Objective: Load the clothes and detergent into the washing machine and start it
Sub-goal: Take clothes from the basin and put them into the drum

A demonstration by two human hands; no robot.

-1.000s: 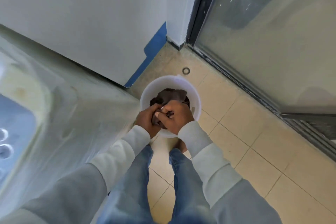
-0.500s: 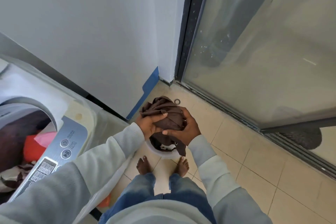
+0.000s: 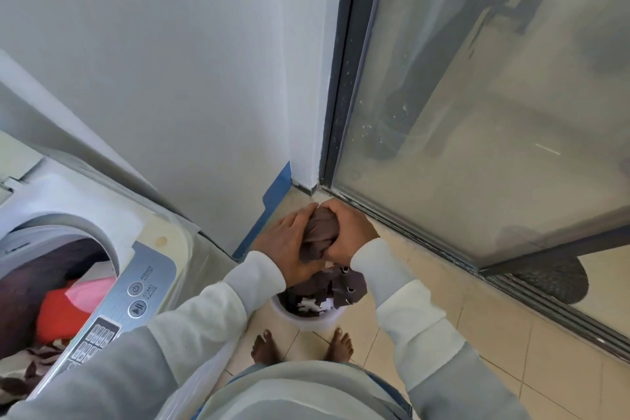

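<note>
Hands meet over a white bucket (image 3: 308,319) on the tiled floor — the left hand (image 3: 284,244) and right hand (image 3: 349,232) both clutch a bunched brown garment (image 3: 318,235), its tail trailing into the bucket. Left of the bucket, the washing machine (image 3: 102,249) stands open, clothes (image 3: 61,310) inside.

**What you are wearing**

You wear a light grey sweatshirt with long sleeves (image 3: 218,310). Each sleeve ends in a paler, almost white ribbed cuff (image 3: 378,262) at the wrist. Below the sweatshirt hem, a small part of blue jeans (image 3: 388,385) shows. Your two feet (image 3: 264,348) are bare, without socks or shoes.
</note>
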